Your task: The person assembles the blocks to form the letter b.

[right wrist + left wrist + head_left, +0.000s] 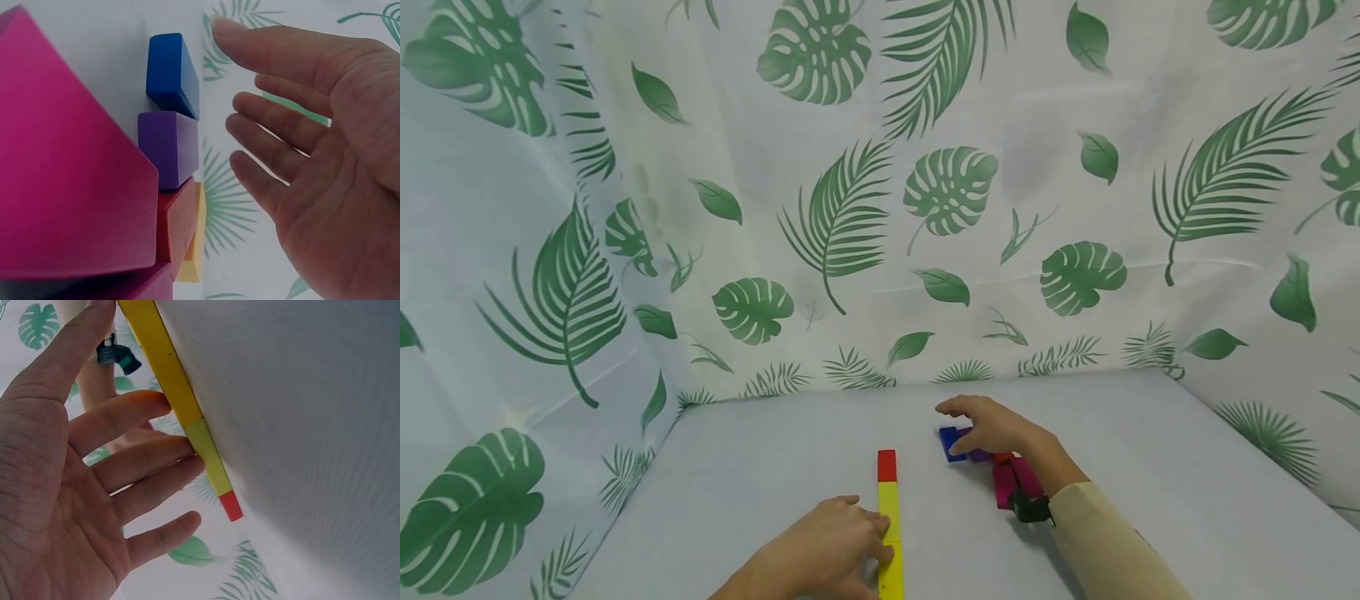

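A straight row of blocks lies on the table in the head view, with a red block at the far end. Two yellow blocks, a farther one and a nearer one, continue it toward me. Fingertips of my left hand touch the row's left side, fingers loosely extended. My right hand hovers with spread fingers over a blue block, holding nothing. Beside the blue block stand a purple block, a red block, a yellow block and large magenta blocks.
A white table surface carries both groups of blocks. White curtains with green leaf prints rise behind it and along both sides. A dark strap device sits on the right wrist, close to the magenta blocks.
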A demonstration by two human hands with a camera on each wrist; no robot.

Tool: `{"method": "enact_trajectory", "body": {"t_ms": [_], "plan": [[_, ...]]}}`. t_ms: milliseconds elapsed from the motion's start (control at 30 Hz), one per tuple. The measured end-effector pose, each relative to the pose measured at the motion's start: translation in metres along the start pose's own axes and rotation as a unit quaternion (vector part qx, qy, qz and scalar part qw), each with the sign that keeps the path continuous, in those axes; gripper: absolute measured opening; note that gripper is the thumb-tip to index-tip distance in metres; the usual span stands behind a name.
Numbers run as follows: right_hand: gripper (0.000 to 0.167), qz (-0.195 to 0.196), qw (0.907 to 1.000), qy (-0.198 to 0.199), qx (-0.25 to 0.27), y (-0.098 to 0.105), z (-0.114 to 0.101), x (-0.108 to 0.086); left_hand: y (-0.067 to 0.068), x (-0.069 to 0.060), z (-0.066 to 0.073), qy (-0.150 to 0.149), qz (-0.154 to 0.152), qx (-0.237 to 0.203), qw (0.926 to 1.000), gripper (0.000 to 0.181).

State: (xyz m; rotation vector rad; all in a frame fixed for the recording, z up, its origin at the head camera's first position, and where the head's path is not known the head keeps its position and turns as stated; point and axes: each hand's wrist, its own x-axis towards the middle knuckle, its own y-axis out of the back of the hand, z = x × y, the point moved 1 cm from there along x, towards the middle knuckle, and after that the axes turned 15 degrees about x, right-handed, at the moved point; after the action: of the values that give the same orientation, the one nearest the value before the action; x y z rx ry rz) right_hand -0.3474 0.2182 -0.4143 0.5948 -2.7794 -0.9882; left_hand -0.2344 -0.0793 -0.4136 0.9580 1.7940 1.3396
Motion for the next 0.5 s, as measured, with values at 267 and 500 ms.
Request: {"method": "enact_trajectory", "body": {"t_ms": [267, 500], "plan": [[0.063, 0.003, 0.9994, -0.031, -0.015, -0.0039, 0.005, 0.0013, 0.0003, 0.0003, -0.0002, 0.007, -0.005, -0.003, 1.0, 0.044], [0.056, 0.001, 0.9987, -0.033, -0.038, -0.0072, 0.009, 0.0028, 0.0001, 0.0007, 0.0002, 0.014, -0.012, -0.008, 0.9998, 0.045]]}}
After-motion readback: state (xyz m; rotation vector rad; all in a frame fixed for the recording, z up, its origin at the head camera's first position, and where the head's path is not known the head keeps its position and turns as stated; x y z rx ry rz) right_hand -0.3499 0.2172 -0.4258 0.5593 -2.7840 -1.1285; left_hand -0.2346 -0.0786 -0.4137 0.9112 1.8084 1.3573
